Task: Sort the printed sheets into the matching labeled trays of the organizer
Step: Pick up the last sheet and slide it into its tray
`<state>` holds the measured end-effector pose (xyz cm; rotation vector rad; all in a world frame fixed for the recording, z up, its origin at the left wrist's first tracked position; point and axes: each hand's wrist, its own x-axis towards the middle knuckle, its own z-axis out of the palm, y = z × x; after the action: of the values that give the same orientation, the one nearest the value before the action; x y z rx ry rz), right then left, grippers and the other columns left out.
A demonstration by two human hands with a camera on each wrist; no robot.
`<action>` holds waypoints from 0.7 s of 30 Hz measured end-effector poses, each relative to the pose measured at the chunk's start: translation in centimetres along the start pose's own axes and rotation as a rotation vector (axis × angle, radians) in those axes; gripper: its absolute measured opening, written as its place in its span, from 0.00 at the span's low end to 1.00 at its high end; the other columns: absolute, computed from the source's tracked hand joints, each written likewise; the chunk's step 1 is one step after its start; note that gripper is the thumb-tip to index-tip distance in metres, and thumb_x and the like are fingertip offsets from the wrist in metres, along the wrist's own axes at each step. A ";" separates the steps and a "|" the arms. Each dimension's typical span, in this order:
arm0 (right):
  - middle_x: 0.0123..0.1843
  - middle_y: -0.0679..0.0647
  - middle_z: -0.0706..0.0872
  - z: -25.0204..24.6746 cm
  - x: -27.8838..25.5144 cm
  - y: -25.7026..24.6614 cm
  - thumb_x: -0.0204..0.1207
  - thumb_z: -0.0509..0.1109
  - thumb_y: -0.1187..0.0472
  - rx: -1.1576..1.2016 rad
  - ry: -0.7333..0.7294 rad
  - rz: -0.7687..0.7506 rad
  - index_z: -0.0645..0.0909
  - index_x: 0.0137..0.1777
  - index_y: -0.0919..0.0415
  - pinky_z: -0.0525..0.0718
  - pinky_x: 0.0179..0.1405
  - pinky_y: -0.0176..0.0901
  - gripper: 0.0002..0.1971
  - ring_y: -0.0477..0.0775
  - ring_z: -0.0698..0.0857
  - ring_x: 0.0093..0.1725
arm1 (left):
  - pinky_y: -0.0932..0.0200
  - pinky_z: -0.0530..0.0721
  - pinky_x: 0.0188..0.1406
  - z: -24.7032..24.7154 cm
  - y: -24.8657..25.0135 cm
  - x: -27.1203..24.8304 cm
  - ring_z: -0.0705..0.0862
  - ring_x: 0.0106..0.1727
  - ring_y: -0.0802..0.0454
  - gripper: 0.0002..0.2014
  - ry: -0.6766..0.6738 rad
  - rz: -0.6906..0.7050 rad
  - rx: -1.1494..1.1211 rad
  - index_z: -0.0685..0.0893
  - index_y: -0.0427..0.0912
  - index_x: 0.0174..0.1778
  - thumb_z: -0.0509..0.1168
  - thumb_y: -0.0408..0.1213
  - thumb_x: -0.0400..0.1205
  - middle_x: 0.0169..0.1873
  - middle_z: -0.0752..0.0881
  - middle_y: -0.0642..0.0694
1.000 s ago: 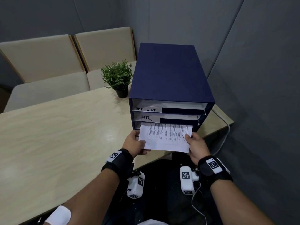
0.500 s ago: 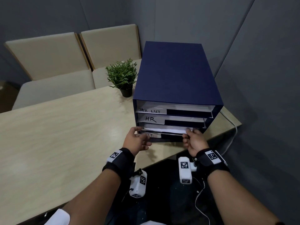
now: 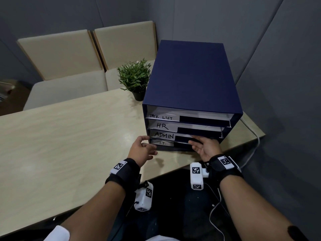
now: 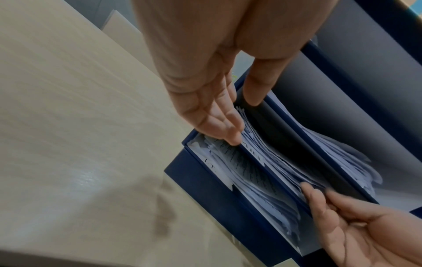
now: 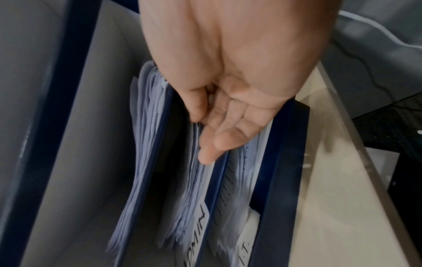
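A dark blue organizer [image 3: 189,75] stands at the table's right end, its four trays labelled TASK LIST, HR, ADMIN [image 3: 164,135] and I.T. [image 3: 162,143]. Printed sheets [image 4: 262,171] lie stacked inside the trays, and no sheet sticks out. My left hand [image 3: 149,142] is at the front left corner of the two lower trays, fingers [image 4: 230,133] straight against the paper edges. My right hand [image 3: 196,143] is palm up at the front right of the ADMIN tray, and its fingertips [image 5: 210,155] touch the tray's front lip and the sheets [image 5: 148,153]. Neither hand holds anything.
The organizer sits on a pale wooden table [image 3: 69,136] close to its near right edge. A small potted plant [image 3: 134,77] stands just left of the organizer. Two beige chairs [image 3: 60,54] are behind the table. A white cable [image 3: 251,150] runs down the right side by the grey wall.
The sheet both hands held in front of the organizer has slid into the ADMIN tray, uncovering its label. Both hands have let go and rest at the tray fronts.
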<state>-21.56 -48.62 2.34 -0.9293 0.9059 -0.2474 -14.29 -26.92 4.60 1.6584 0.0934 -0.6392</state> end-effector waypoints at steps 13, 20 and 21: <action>0.38 0.59 0.87 1.3 -6.2 -0.4 0.83 0.65 0.64 -0.713 -0.451 -0.062 0.75 0.44 0.59 0.76 0.27 0.38 0.06 0.51 0.84 0.28 | 0.59 0.77 0.36 -2.6 2.4 -3.5 0.85 0.40 0.47 0.10 0.002 0.221 0.192 0.79 0.48 0.46 0.62 0.25 0.81 0.42 0.87 0.42; 0.37 0.58 0.88 9.2 -12.6 -4.5 0.82 0.66 0.66 -0.843 -0.551 -0.391 0.77 0.41 0.60 0.79 0.30 0.42 0.07 0.54 0.85 0.32 | 0.58 0.78 0.42 -9.9 9.2 -6.7 0.84 0.44 0.47 0.11 0.080 0.498 0.288 0.80 0.52 0.43 0.65 0.28 0.80 0.47 0.88 0.36; 0.38 0.59 0.89 10.4 -13.6 -5.3 0.82 0.66 0.65 -0.853 -0.554 -0.440 0.77 0.42 0.60 0.80 0.31 0.44 0.06 0.55 0.85 0.33 | 0.57 0.78 0.43 -11.1 10.3 -7.2 0.84 0.45 0.48 0.11 0.093 0.541 0.315 0.81 0.52 0.43 0.65 0.28 0.80 0.47 0.88 0.38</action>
<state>-21.09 -38.28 17.00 -1.8792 0.2487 0.0500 -12.19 -16.57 17.63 1.9082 -0.3969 -0.1668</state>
